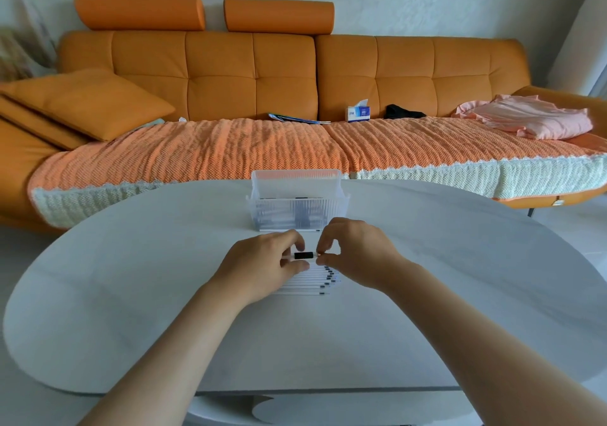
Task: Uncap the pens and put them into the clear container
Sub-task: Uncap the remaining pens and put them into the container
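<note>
A white pen with a black grip band [303, 255] is held level between both hands, just above the table. My left hand [266, 261] pinches its left part; my right hand [356, 251] pinches its right end, where any cap is hidden by the fingers. Under the hands, several more white pens [315, 281] lie side by side in a row with dark tips pointing right. The clear ribbed container [297, 208] stands just beyond the hands with its lid up, and dark pen parts show through its wall.
The white oval table [131, 294] stretches wide on both sides of the pens. Behind it is an orange sofa [249, 74] with a woven throw, a tissue box [358, 113], papers, a black item and pink clothing [532, 120].
</note>
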Demonstrator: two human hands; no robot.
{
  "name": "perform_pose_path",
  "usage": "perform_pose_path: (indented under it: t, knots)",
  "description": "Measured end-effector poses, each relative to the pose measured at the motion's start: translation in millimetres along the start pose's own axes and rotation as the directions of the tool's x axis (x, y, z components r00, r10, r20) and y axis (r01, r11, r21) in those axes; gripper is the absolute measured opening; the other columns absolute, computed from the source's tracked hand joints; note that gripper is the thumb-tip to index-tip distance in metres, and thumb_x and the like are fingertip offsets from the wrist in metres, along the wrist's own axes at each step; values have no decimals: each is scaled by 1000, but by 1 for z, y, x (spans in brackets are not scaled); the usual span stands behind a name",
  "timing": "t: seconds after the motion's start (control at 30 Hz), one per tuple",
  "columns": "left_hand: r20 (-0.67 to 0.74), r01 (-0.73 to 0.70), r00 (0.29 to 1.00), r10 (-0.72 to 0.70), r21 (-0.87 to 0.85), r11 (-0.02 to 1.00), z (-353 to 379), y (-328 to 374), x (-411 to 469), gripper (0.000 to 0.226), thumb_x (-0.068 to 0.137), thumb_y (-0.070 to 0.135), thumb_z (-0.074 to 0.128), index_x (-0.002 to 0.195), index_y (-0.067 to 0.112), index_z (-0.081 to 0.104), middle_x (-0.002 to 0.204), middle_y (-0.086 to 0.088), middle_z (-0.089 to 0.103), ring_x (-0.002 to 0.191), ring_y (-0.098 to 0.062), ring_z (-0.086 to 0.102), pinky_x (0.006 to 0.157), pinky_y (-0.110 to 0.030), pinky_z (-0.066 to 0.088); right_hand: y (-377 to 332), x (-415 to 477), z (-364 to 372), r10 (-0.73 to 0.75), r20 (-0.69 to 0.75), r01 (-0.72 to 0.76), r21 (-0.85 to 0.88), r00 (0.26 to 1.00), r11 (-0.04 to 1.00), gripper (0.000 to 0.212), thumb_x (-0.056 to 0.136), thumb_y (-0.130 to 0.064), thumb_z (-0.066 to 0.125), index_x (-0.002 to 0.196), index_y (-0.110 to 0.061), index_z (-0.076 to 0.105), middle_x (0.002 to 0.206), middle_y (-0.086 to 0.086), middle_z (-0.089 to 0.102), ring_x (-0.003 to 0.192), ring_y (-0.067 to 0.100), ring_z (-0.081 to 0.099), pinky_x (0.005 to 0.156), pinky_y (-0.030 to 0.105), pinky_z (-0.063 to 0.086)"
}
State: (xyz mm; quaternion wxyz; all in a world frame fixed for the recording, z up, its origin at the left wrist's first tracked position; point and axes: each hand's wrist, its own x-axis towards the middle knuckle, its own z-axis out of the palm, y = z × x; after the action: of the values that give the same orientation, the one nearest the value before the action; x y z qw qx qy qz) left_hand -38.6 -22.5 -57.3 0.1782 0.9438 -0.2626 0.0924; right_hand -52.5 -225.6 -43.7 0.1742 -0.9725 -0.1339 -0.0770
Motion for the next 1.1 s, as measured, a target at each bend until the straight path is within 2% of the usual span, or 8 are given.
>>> perform_pose_path:
  t: [0.1, 0.3, 0.5, 0.63, 0.73, 0.83, 1.0, 1.1]
  knots:
    - [-30, -26, 999, 27, 25, 999, -2, 0, -2, 13, 91, 47, 57, 95, 35, 54, 86, 16, 57, 80, -7, 56, 63, -25, 41, -3, 1, 3, -7, -10, 6, -15, 1000, 1000, 16, 82, -38, 76, 85, -35, 60, 94, -18, 56, 79, 3, 50, 64, 22, 37]
    - [-45, -46, 998, 46, 0, 999, 0, -7, -2, 19, 96, 45, 50, 98, 33, 65, 91, 15, 62, 83, -6, 57, 66, -26, 43, -4, 2, 4, -57, 52, 56, 11, 997, 998, 22, 90, -49, 64, 106, -35, 70, 101, -19, 65, 89, 4, 58, 78, 28, 50]
    - [25, 2, 1000, -2, -1, 1000, 1, -11, 1, 26, 99, 36, 41, 93, 31, 66, 84, 15, 58, 84, -10, 58, 59, -20, 33, -7, 4, 4, -56, 5, 56, -42, 998, 998, 13, 88, -41, 69, 98, -33, 73, 99, -16, 68, 87, 7, 60, 74, 28, 49]
    - [2, 31, 1000, -31, -28, 999, -1, -11, 0, 20, 95, 50, 47, 95, 34, 60, 85, 15, 60, 79, -9, 58, 63, -26, 43, -4, 3, 2, -42, -29, 43, 7, 999, 999, 10, 87, -41, 70, 93, -33, 72, 93, -18, 68, 80, 3, 59, 72, 27, 51]
    - [-12, 20, 1000, -20, -2, 1000, -5, -12, -3, 11, 93, 48, 53, 94, 37, 54, 84, 15, 59, 78, -8, 56, 61, -26, 43, -1, 3, 1, -47, -31, 47, 24, 998, 999, 6, 89, -40, 69, 90, -36, 71, 92, -18, 67, 78, 4, 58, 70, 26, 49]
    - [-48, 21, 999, -20, 1, 1000, -9, -20, -2, 9, 93, 43, 55, 94, 34, 56, 88, 14, 62, 82, -10, 56, 63, -28, 43, 6, 4, -1, -7, -25, 7, 30, 1000, 1000, 5, 90, -40, 67, 90, -36, 70, 92, -18, 66, 79, 4, 58, 70, 26, 49]
    - [-24, 120, 993, -120, 10, 993, -13, -46, -3, 9, 95, 38, 55, 92, 31, 51, 90, 13, 60, 82, -14, 55, 62, -30, 40, 22, 4, -5, 98, -23, -98, -3, 995, 995, 10, 93, -37, 63, 96, -32, 71, 95, -16, 66, 84, 7, 58, 69, 25, 47]
    - [-133, 165, 980, -149, 117, 979, -14, -55, -5, 8, 92, 34, 58, 92, 26, 57, 86, 12, 60, 84, -18, 55, 65, -31, 38, 28, 6, -4, 166, -6, -166, -39, 986, 985, 12, 93, -38, 62, 96, -33, 72, 98, -15, 67, 86, 9, 60, 70, 27, 50]
